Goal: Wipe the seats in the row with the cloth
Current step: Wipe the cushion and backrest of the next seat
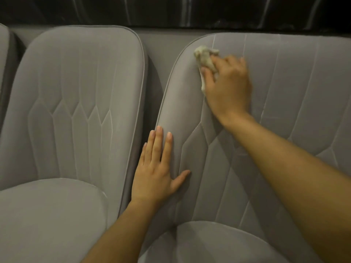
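Observation:
Two grey quilted seats stand side by side. On the right seat's backrest (284, 95), near its upper left corner, my right hand (228, 86) grips a crumpled cream cloth (204, 57) and presses it against the fabric. My left hand (155, 171) lies flat with straight fingers on the left edge of the same backrest, lower down. The right seat's cushion (218, 243) shows at the bottom, partly hidden by my forearms.
The left seat's backrest (76, 103) and cushion (47, 221) fill the left half. A narrow gap (150, 92) separates the two backrests. Another seat's edge (2, 59) shows at far left. A dark wall (171, 10) runs behind the row.

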The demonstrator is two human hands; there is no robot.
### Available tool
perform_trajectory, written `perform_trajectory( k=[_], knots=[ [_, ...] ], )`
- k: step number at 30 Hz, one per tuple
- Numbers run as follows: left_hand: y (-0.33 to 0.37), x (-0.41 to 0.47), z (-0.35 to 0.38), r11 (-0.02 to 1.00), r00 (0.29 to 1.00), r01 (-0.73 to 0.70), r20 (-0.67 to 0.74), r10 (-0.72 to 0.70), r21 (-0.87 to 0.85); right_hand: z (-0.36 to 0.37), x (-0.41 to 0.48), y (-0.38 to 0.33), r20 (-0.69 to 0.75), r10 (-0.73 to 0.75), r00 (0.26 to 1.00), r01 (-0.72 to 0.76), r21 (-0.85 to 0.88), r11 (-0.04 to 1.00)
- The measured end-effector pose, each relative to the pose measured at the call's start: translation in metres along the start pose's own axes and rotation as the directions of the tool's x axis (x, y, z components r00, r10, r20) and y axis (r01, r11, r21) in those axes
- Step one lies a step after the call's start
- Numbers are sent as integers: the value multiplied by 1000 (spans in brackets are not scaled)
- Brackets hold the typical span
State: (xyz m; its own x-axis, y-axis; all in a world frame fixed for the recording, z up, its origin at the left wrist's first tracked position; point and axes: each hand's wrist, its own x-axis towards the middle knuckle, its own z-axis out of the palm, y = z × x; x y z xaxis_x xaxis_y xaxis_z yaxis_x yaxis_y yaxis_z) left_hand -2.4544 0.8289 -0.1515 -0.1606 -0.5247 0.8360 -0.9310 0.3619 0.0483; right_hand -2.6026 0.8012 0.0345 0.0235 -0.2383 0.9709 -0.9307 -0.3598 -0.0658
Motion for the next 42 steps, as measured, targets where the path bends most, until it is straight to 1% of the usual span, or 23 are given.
perform_trajectory(
  k=[2,5,8,11,13,16,18,19,20,23,25,29,30,32,34,35,37,39,42],
  knots=[
    [0,0,0,1000,1000,-5,-8,4,-28,12,-23,0,-8,16,1000,-16,-32,999],
    [-1,0,1,999,1000,-20,-8,20,-45,22,-98,-5,7,38,999,-38,-44,998],
    [-2,1,1,999,1000,-31,-2,31,-39,15,-152,-4,53,18,998,-15,-55,998],
    [-1,1,0,999,1000,-17,2,17,-33,8,-152,0,41,-5,999,4,25,1000],
    [-1,0,0,999,1000,-15,-2,15,-45,2,-138,-4,-10,12,1000,-10,110,994],
    [-1,0,0,999,1000,-10,-2,10,-49,2,-98,-6,-115,141,983,-116,205,972],
    [-2,0,-1,998,1000,-10,-5,10,-58,8,-72,-8,-135,214,967,-182,219,959],
    [-2,0,-1,998,1000,-14,-10,13,-66,13,-68,-12,-121,217,969,-188,216,958],
    [-2,1,0,997,1000,-20,-15,19,-73,18,-73,-17,-89,188,978,-167,203,965],
    [-3,-1,0,994,1000,-26,1,26,-104,24,-126,-38,51,48,998,-58,223,973],
    [-2,-4,-1,992,1000,-10,23,13,-125,20,-154,-39,116,30,993,-59,256,965],
    [-3,-5,-1,990,1000,-1,16,3,-139,8,-159,-30,168,10,986,-65,326,943],
    [-3,-5,-1,990,1000,-5,11,7,-141,4,-154,-29,151,0,988,-52,342,938],
    [-5,-6,0,990,1000,-15,5,16,-138,-1,-138,-26,49,32,998,-46,325,945],
    [-6,-6,0,990,1000,-20,4,21,-136,1,-112,-17,-79,139,987,-110,300,948],
    [-7,-7,-1,990,1000,-23,3,23,-139,5,-102,-12,-112,184,976,-144,296,944],
    [-7,-7,-1,987,999,-33,-7,32,-158,15,-102,-7,-102,183,978,-156,229,961],
    [-7,-6,-1,983,999,-47,-15,45,-180,24,-133,-10,-57,142,988,-131,167,977],
    [-7,-5,-1,978,998,-60,-26,56,-199,24,-200,-18,6,148,989,-146,195,970]
  ],
)
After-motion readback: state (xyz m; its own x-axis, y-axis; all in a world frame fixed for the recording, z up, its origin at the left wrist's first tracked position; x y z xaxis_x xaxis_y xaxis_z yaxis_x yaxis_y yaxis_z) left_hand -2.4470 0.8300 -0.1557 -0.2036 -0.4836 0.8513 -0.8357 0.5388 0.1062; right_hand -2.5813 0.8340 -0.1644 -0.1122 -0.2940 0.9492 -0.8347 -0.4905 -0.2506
